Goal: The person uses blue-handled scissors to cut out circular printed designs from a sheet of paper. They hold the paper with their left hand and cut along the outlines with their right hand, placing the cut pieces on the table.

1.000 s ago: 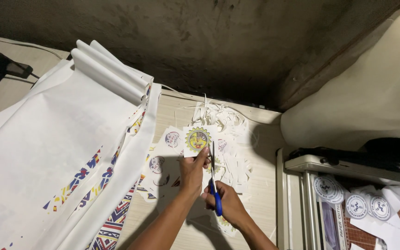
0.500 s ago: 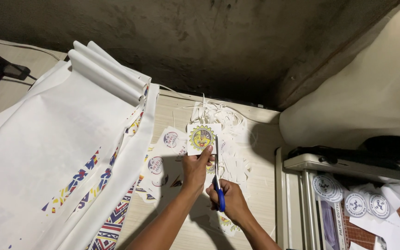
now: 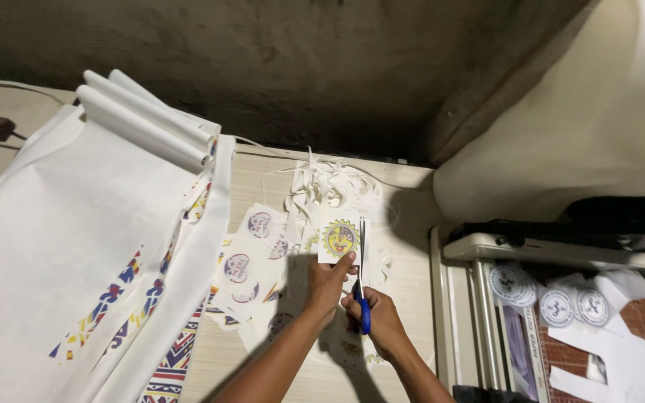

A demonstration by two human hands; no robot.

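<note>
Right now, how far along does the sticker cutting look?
Partly done. A heap of white trimmings and loose cut stickers already lie on the wooden table. In hand: the left hand holds a yellow round sticker piece while the right hand works blue-handled scissors along its edge. Left: long printed sheets at the left look uncut.

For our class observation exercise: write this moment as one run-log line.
left hand: holds sun-face sticker | right hand: blue-handled scissors, blades upright at sticker's right edge | paper trimmings behind | table
</note>
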